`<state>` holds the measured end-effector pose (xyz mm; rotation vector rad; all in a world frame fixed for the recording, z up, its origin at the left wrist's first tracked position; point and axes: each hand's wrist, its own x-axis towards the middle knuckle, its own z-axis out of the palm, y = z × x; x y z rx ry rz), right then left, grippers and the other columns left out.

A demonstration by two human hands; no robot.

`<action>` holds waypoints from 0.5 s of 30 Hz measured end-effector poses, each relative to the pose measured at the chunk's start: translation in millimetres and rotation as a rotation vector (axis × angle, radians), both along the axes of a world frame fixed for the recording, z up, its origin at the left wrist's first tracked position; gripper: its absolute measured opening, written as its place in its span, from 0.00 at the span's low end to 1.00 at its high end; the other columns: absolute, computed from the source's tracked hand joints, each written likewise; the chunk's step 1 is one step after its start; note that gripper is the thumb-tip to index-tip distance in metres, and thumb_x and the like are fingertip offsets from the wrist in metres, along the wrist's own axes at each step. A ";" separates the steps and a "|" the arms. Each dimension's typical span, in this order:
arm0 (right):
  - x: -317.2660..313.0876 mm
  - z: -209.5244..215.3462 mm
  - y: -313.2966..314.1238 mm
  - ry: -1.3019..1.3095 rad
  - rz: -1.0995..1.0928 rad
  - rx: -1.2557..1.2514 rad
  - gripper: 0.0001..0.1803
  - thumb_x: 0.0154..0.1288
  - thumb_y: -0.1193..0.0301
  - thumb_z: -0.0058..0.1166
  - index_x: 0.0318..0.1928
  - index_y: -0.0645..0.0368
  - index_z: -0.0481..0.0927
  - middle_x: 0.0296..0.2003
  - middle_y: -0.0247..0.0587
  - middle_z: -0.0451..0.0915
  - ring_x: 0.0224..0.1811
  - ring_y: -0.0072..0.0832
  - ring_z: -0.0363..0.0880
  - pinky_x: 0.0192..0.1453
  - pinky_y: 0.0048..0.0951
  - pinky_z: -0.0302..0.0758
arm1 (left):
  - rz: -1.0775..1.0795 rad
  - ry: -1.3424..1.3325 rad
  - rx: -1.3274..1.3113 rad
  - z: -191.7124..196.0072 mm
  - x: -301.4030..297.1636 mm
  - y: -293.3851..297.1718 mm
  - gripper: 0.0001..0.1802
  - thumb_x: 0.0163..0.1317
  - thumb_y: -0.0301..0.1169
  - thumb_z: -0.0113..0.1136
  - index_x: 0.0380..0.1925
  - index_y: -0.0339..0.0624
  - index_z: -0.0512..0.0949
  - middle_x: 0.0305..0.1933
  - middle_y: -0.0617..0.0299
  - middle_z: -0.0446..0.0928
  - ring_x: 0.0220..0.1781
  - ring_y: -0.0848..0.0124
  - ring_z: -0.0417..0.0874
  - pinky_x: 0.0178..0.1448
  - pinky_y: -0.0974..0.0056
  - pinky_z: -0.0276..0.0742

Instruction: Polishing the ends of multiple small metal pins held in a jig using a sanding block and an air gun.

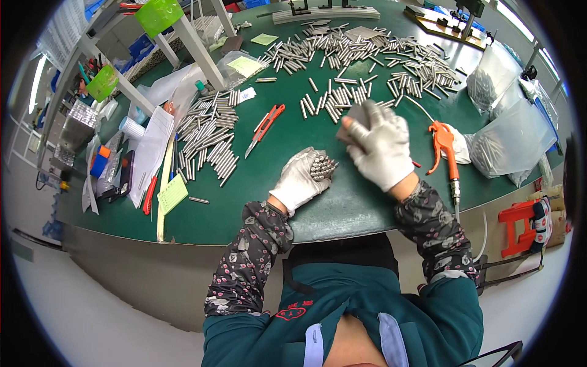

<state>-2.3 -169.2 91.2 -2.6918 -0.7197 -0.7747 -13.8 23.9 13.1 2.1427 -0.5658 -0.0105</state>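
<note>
Both hands occupied — left hand (298, 178) curls closely round a bundle of metal pins (322, 166); right hand (385, 150) grips a flat grey-brown block (356, 112). Good practice likely means level pin ends, even pressure. Loose pins (335, 50) lie beyond on the worktop (358, 208).

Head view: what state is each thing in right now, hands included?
Left hand: gloved, closed around the rod bundle.
Rod bundle: held together, ends showing.
Right hand: gloved, gripping the grey-brown block.
Grey-brown block: held, partly hidden.
Far rods: loose, scattered on the table.
Left-side rods: loose, heaped.
Air gun: lying unheld.
Red-handled tool: lying unheld.
Clear bag: rods inside.
</note>
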 end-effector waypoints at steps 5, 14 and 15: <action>-24.7 -1.7 15.5 0.125 0.594 0.050 0.23 0.43 0.64 0.59 0.45 0.44 0.77 0.50 0.53 0.68 0.48 0.44 0.69 0.51 0.43 0.64 | -0.041 0.336 -0.402 -2.0 1.5 -0.5 0.24 0.42 0.32 0.67 0.42 0.45 0.73 0.42 0.56 0.75 0.49 0.61 0.75 0.54 0.64 0.71; -12.1 -5.9 13.0 0.104 0.255 0.043 0.24 0.43 0.65 0.58 0.46 0.45 0.77 0.50 0.53 0.68 0.50 0.45 0.68 0.50 0.40 0.63 | 0.032 0.292 -0.384 10.1 -4.6 -10.1 0.21 0.44 0.29 0.63 0.40 0.39 0.71 0.38 0.57 0.76 0.43 0.62 0.78 0.50 0.62 0.73; -6.5 -3.5 7.9 0.074 0.127 0.058 0.23 0.43 0.65 0.58 0.46 0.46 0.78 0.50 0.53 0.68 0.50 0.45 0.68 0.50 0.40 0.63 | -0.008 0.039 -0.030 -0.8 0.9 -4.0 0.22 0.44 0.30 0.63 0.41 0.39 0.70 0.40 0.57 0.76 0.43 0.61 0.77 0.49 0.63 0.73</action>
